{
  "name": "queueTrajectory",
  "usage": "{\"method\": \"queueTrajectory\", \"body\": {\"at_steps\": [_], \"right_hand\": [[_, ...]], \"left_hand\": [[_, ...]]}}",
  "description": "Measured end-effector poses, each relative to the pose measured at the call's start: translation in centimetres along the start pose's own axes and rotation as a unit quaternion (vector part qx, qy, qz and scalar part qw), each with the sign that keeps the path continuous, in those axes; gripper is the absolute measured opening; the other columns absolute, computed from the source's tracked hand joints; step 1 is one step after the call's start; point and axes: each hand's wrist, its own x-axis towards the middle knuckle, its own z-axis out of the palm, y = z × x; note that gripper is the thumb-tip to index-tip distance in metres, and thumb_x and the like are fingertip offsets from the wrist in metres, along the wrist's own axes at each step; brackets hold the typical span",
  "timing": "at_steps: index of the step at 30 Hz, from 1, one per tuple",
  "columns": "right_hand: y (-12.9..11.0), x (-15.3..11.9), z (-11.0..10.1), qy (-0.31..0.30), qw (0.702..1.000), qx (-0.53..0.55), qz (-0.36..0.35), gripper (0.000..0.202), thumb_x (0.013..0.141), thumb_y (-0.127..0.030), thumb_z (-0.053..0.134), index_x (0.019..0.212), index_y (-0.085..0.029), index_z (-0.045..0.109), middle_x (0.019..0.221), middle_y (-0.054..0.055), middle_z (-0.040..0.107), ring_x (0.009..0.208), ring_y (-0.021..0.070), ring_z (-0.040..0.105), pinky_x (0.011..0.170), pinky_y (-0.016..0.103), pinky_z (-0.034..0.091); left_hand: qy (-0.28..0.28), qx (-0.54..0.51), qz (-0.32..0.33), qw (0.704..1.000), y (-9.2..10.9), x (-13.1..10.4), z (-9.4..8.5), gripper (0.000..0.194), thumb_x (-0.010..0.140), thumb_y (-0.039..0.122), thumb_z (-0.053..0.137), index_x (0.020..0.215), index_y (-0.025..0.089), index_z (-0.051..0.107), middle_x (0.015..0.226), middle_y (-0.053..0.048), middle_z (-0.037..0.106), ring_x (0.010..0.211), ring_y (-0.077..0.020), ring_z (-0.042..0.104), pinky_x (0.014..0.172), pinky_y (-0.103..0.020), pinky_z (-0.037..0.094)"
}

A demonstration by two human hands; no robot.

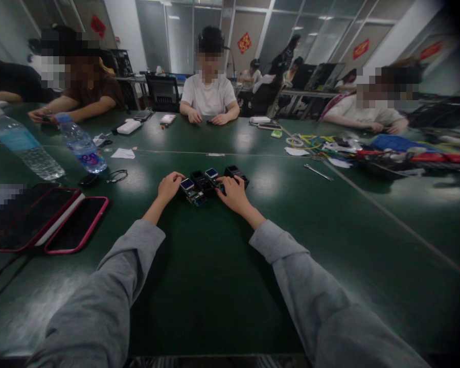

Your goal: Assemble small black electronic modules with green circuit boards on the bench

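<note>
1. Left sleeve (pixel 107 286): long, plain grey fabric, matte; soft creases along the forearm.
2. Left cuff (pixel 149 235): loose, wide-mouthed, ending behind the left fingers (pixel 176 176), past the bare wrist.
3. Right sleeve (pixel 318 291): matching grey, loose cut, with long folds.
4. Right cuff (pixel 266 237): wide, ending behind the right fingers (pixel 230 181); wrist exposed.

Two small circuit boards with pale square screens (pixel 187 184) (pixel 211 174), face up, one at the left fingers (pixel 171 185), one by the right fingers (pixel 233 193) | two black open casings (pixel 201 181) (pixel 236 175), between and just beyond the fingers, on the worktop (pixel 199 286)
</note>
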Motion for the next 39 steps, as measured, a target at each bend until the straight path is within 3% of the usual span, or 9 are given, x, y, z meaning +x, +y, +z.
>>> {"method": "queueTrajectory", "body": {"at_steps": [39], "right_hand": [[-0.03, 0.0, -0.07, -0.002, 1.0, 0.002, 0.003, 0.029, 0.093, -0.032, 0.045, 0.118, -0.02, 0.052, 0.108, 0.009, 0.064, 0.108, 0.0254, 0.058, 0.108, 0.046, 0.021]], "left_hand": [[-0.003, -0.001, 0.0, 1.0, 0.13, -0.18, -0.06, 0.027, 0.088, 0.03, 0.043, 0.095, 0.025, 0.069, 0.1, -0.002, 0.071, 0.089, -0.0189, 0.063, 0.079, -0.031, 0.045]]}}
